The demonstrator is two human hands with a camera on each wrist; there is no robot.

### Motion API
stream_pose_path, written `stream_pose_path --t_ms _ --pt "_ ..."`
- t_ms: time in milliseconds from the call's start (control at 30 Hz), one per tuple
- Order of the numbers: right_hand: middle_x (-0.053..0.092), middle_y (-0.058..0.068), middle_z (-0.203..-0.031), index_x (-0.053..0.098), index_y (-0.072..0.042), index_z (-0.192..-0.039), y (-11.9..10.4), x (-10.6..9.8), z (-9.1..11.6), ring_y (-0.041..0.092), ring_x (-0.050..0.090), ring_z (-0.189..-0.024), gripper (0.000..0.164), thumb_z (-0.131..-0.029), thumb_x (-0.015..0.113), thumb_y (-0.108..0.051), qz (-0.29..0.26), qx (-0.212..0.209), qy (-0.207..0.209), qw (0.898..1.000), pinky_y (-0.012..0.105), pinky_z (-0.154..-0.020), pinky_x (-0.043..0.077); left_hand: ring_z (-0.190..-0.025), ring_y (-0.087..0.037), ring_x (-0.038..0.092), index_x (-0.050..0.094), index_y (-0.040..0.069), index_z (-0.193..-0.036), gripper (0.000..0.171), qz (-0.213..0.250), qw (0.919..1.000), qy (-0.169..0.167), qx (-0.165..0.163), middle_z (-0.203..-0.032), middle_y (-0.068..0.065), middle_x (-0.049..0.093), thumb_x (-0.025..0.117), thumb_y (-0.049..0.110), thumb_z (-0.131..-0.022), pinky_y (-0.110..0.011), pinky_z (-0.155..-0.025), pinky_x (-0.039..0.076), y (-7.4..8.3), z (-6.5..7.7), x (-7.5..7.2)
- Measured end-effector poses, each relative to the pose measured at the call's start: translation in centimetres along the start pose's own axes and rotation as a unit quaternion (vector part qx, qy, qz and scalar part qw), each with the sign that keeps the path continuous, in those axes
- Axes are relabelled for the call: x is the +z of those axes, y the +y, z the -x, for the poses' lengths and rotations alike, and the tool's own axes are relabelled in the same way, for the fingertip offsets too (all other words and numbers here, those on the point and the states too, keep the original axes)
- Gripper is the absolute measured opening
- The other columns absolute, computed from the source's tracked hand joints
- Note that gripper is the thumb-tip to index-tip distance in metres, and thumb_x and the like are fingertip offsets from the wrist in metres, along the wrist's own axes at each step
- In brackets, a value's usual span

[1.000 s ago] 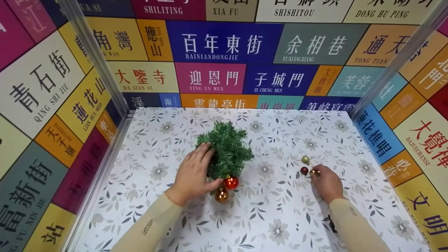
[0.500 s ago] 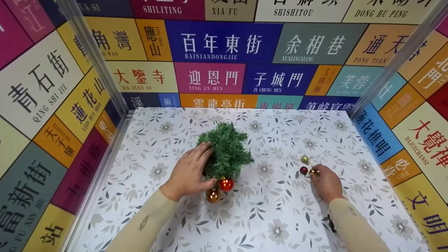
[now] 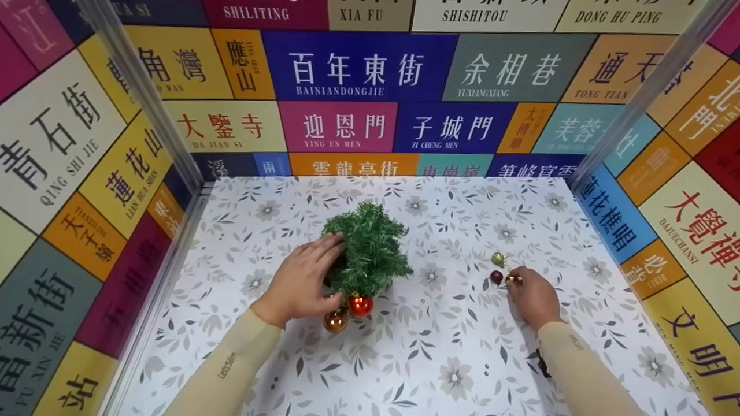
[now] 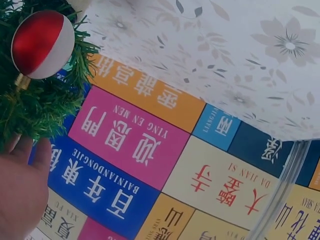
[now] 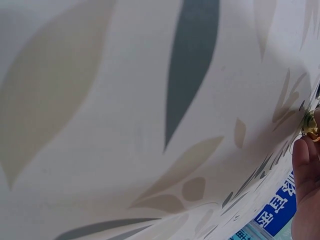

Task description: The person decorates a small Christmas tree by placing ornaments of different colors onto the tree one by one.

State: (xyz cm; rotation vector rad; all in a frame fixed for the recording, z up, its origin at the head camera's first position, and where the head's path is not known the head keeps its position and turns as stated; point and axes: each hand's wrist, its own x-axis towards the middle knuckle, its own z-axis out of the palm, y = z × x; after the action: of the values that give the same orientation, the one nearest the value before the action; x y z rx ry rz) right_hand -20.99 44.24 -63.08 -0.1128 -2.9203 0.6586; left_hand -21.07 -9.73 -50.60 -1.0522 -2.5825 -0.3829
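Note:
A small green Christmas tree (image 3: 370, 245) stands left of the table's middle, a red bauble (image 3: 361, 304) and a copper-gold bauble (image 3: 335, 319) hanging at its near side. My left hand (image 3: 303, 277) holds its left side, fingertips sunk in the branches, thumb close to the copper-gold bauble. In the left wrist view the red bauble (image 4: 42, 44) shines over the needles, with the fingers (image 4: 42, 155) below. On the right, my right hand (image 3: 535, 294) pinches a small gold bauble (image 3: 513, 279) low over the table. A dark red bauble (image 3: 496, 276) and a glittery gold one (image 3: 498, 258) lie beside it.
A floral white cover (image 3: 451, 335) spans the tabletop. Upright panels printed with coloured street signs (image 3: 358, 66) enclose the back and both sides, with clear corner strips (image 3: 173, 121) where they meet.
The tree has turned, its hanging baubles swinging left with my left hand. My right hand keeps almost the same place by the small baubles. The head view has shifted slightly.

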Motion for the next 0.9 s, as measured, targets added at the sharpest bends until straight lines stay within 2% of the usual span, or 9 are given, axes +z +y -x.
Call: stream_pose_path --t_ms 300,500,733,900 --pt "0.067 0.014 -0.103 0.063 -0.006 -0.115 0.32 -0.38 0.28 0.033 0.064 -0.093 0.023 -0.095 0.066 -0.017 -0.006 0.0 -0.001 1.0 0.053 -0.079 0.05 -0.144 -0.031 0.032 0.038 0.006 -0.152 0.091 0.002 0.9999 -0.004 0.014 -0.162 -0.008 0.026 0.056 0.059 -0.081 -0.048 -0.113 0.03 -0.25 -0.16 -0.11" --pt "0.067 0.013 -0.104 0.063 -0.006 -0.115 0.14 -0.32 0.15 0.032 0.064 -0.093 0.022 -0.096 0.065 -0.017 -0.004 -0.003 -0.002 1.0 0.053 -0.079 0.05 -0.142 -0.034 0.034 0.04 0.004 -0.151 0.089 0.004 0.9997 0.008 0.024 -0.159 -0.012 0.031 0.055 0.058 -0.081 -0.053 -0.108 0.035 -0.45 -0.01 -0.09" --pt "0.067 0.016 -0.105 0.062 -0.004 -0.119 -0.12 -0.4 0.18 0.034 0.064 -0.094 0.026 -0.096 0.065 -0.015 -0.006 -0.009 -0.005 1.0 0.054 -0.081 0.05 -0.144 -0.032 0.032 0.038 0.005 -0.152 0.09 0.004 0.9998 0.004 0.021 -0.16 -0.012 0.03 0.053 0.061 -0.083 -0.05 -0.112 0.031 -0.4 0.13 -0.29" --pt "0.066 0.017 -0.107 0.06 -0.003 -0.122 -0.23 -0.53 0.32 0.035 0.064 -0.095 0.029 -0.095 0.066 -0.012 -0.004 -0.025 0.006 1.0 0.055 -0.08 0.049 -0.143 -0.033 0.034 0.04 0.005 -0.151 0.09 0.005 0.9997 0.011 0.021 -0.159 -0.013 0.033 0.054 0.06 -0.082 -0.051 -0.111 0.033 -0.41 0.19 -0.37"
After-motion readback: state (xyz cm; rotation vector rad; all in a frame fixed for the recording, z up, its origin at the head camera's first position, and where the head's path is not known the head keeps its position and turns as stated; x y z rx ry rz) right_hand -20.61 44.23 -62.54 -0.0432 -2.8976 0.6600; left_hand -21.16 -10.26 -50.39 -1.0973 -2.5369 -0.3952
